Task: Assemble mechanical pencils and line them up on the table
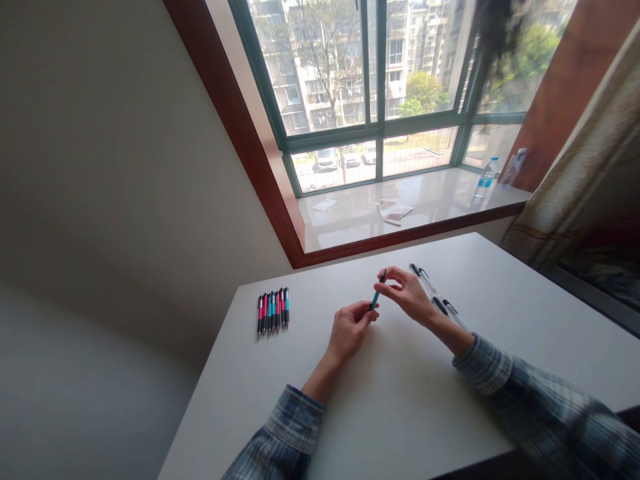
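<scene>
Okay, labels first: a blue label is worn by the bottle (pixel 485 180) on the sill (pixel 345 230), but it's too small to be read. Any print on the pens can't be made out either.

Containers-wise, that bottle is clear with a blue cap, and a second bottle (pixel 513 171) is stood just beside it, by the reddish window surround. What's inside either one can't really be told.

Now the hands. A teal pen (pixel 375 299) with black ends is held tilted above the table (pixel 400 407), pretty much between both hands. Its lower end is pinched by the left hand (pixel 349 328), and its upper end is gripped between thumb and fingers by the right hand (pixel 407 293).

A neat row of pens (pixel 273 312), pinkish-red and teal with black grips, is lined up near the table's left edge. Some black-and-clear pens (pixel 440 305) are laid out past the right hand, partly blocked by the right forearm.

Some crumpled stuff (pixel 395 212), paper or cloth, is left on the sill too. The window's right side is flanked by a curtain (pixel 565 170), and parked cars (pixel 327 159) can be seen outside.
</scene>
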Motion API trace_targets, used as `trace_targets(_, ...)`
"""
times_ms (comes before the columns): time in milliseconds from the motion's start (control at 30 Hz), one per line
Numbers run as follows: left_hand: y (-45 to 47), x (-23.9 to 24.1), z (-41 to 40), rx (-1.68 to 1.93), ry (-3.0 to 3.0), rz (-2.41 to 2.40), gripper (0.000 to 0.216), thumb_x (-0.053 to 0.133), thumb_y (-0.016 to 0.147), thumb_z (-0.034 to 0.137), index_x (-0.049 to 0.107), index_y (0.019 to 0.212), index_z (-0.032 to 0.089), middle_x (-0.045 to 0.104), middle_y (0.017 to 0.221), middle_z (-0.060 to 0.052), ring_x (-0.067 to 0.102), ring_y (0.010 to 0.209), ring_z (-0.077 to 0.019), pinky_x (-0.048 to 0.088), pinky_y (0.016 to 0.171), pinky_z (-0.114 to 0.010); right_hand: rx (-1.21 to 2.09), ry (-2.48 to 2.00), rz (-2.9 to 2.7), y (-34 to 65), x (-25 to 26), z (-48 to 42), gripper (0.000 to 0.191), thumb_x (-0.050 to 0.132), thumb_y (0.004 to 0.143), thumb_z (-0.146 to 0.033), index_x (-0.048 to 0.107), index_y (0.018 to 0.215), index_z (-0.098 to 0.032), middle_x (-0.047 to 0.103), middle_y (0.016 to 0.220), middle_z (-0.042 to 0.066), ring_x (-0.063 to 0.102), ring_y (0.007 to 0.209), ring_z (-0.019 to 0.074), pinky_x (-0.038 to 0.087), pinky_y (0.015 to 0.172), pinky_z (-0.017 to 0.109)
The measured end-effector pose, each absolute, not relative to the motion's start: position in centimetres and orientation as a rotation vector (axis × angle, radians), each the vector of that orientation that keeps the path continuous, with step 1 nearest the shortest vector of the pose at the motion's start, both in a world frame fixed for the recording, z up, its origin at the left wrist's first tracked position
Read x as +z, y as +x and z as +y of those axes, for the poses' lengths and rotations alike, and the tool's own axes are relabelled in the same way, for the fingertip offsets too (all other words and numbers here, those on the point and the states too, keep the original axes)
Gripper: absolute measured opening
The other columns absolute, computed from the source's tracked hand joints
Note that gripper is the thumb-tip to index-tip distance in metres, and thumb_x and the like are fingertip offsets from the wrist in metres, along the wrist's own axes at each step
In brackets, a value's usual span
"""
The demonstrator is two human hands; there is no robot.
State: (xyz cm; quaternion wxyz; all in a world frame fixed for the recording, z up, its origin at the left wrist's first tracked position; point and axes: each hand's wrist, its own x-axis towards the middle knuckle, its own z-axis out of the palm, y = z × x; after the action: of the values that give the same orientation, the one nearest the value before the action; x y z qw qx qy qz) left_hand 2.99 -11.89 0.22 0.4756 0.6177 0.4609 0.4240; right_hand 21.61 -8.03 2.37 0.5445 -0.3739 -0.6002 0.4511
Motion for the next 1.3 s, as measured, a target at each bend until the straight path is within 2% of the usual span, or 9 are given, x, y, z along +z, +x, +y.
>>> trace_targets(100, 3.04, 0.26, -11.87, 1.052, 1.482, 1.107, 0.033, 0.07, 0.086, 0.038, 0.078, 0.106, 0.014, 0.078, 0.088, -0.009, 0.072, 0.083, -0.0208, 0.056, 0.085, -0.032, 1.105, -0.85, -1.46, 21.6, 2.31, -8.0, 0.032, 0.072, 0.085, -0.049, 0.072, 0.102, -0.022, 0.069, 0.116, 0.01, 0.063, 0.111, 0.026, 0.056, 0.083, 0.035)
trace_targets(267, 3.07, 0.34, -11.86, 1.036, 1.478, 1.109, 0.034, 0.071, 0.084, 0.039, 0.078, 0.106, 0.014, 0.078, 0.087, -0.01, 0.072, 0.084, -0.0216, 0.056, 0.085, -0.033, 1.039, -0.883, -1.424, 21.53, 2.16, -7.9, 0.03, 0.08, 0.078, -0.048, 0.071, 0.087, -0.02, 0.068, 0.108, 0.009, 0.064, 0.106, 0.0253, 0.056, 0.082, 0.036)
trace_targets(400, 3.04, 0.4, -11.86, 1.029, 1.475, 1.092, 0.036, 0.071, 0.085, 0.041, 0.078, 0.108, 0.014, 0.078, 0.089, -0.01, 0.072, 0.086, -0.0223, 0.056, 0.087, -0.034, 1.108, -0.839, -1.463, 21.52, 2.22, -7.94, 0.032, 0.074, 0.084, -0.049, 0.073, 0.1, -0.022, 0.067, 0.118, 0.01, 0.063, 0.111, 0.0256, 0.056, 0.084, 0.036)
trace_targets(533, 3.06, 0.34, -11.89, 1.015, 1.474, 1.101, 0.036, 0.072, 0.084, 0.04, 0.078, 0.107, 0.013, 0.078, 0.089, -0.01, 0.073, 0.086, -0.0226, 0.056, 0.088, -0.035, 1.098, -0.854, -1.403, 21.6, 2.02, -7.76, 0.03, 0.079, 0.079, -0.048, 0.07, 0.081, -0.019, 0.068, 0.11, 0.009, 0.062, 0.11, 0.026, 0.056, 0.08, 0.033)
trace_targets(700, 3.09, 0.17, -11.89, 1.026, 1.454, 1.097, 0.035, 0.071, 0.085, 0.039, 0.078, 0.107, 0.014, 0.079, 0.089, -0.009, 0.073, 0.086, -0.0219, 0.056, 0.088, -0.034, 1.141, -0.828, -1.444, 21.74, 1.84, -7.47, 0.034, 0.07, 0.087, -0.05, 0.073, 0.105, -0.022, 0.069, 0.119, 0.009, 0.065, 0.104, 0.0229, 0.054, 0.083, 0.034)
trace_targets(867, 3.18, 0.19, -11.9, 1.01, 1.464, 1.109, 0.035, 0.072, 0.084, 0.04, 0.078, 0.107, 0.014, 0.079, 0.089, -0.009, 0.074, 0.086, -0.0219, 0.056, 0.087, -0.033, 1.081, -0.873, -1.41, 21.77, 1.85, -7.58, 0.032, 0.076, 0.081, -0.051, 0.071, 0.088, -0.02, 0.07, 0.107, 0.008, 0.064, 0.106, 0.025, 0.054, 0.082, 0.033)
trace_targets(1000, 3.22, 0.22, -11.91, 1.018, 1.453, 1.102, 0.036, 0.072, 0.084, 0.041, 0.078, 0.107, 0.014, 0.079, 0.089, -0.01, 0.074, 0.085, -0.022, 0.056, 0.086, -0.033, 1.134, -0.845, -1.433, 21.76, 1.96, -7.75, 0.036, 0.067, 0.089, -0.052, 0.072, 0.108, -0.022, 0.07, 0.113, 0.008, 0.064, 0.104, 0.0239, 0.054, 0.083, 0.035)
trace_targets(1167, 3.17, 0.37, -12.05, 1.007, 1.477, 1.098, 0.034, 0.07, 0.086, 0.04, 0.078, 0.106, 0.014, 0.079, 0.09, -0.01, 0.074, 0.086, -0.0219, 0.056, 0.087, -0.033, 1.111, -0.851, -1.427, 21.64, 1.99, -7.84, 0.03, 0.075, 0.083, -0.049, 0.071, 0.092, -0.021, 0.07, 0.104, 0.007, 0.064, 0.103, 0.0244, 0.054, 0.085, 0.035)
trace_targets(1300, 3.13, 0.51, -12.05, 1.015, 1.476, 1.089, 0.034, 0.069, 0.087, 0.04, 0.077, 0.107, 0.014, 0.078, 0.088, -0.009, 0.073, 0.084, -0.0212, 0.055, 0.087, -0.033, 1.157, -0.818, -1.441, 21.63, 2.06, -7.92, 0.033, 0.069, 0.088, -0.048, 0.07, 0.111, -0.023, 0.07, 0.115, 0.008, 0.063, 0.107, 0.0242, 0.052, 0.088, 0.037)
